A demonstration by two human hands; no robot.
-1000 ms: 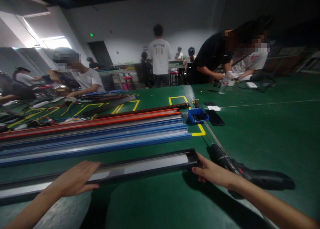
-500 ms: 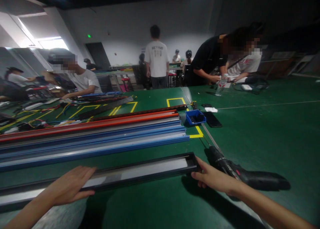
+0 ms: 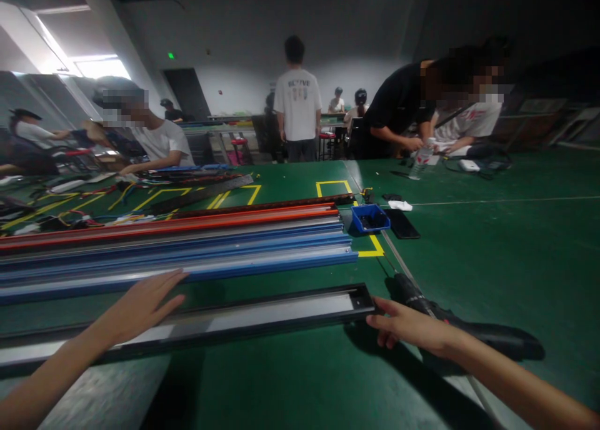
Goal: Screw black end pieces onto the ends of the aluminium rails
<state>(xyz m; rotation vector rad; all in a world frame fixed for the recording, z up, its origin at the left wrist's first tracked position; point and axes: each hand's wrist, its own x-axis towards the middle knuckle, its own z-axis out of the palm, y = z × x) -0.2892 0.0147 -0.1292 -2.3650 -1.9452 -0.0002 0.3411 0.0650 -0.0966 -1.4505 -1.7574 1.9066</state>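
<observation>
A long black channel with a pale strip inside (image 3: 281,311) lies across the green table (image 3: 281,386). Over its left part is my left hand (image 3: 140,305), fingers and thumb apart, holding nothing. At the channel's right end my right hand (image 3: 398,324) has its thumb and fingers on the black end piece. Beyond the channel lie blue rails (image 3: 281,255) and orange rails (image 3: 262,216), side by side. A black power drill (image 3: 487,336) rests on the table behind my right forearm.
A blue bin (image 3: 370,219) of small dark parts sits beyond the rails' right ends, beside a black phone (image 3: 404,224). A plastic bottle (image 3: 422,160) stands farther back. Coloured wires (image 3: 124,195) lie at the left. Several people are around the table and room.
My left hand has let go of the channel, risen and moved away from me toward the blue rails, its fingers spreading. My right hand stays at the channel's end.
</observation>
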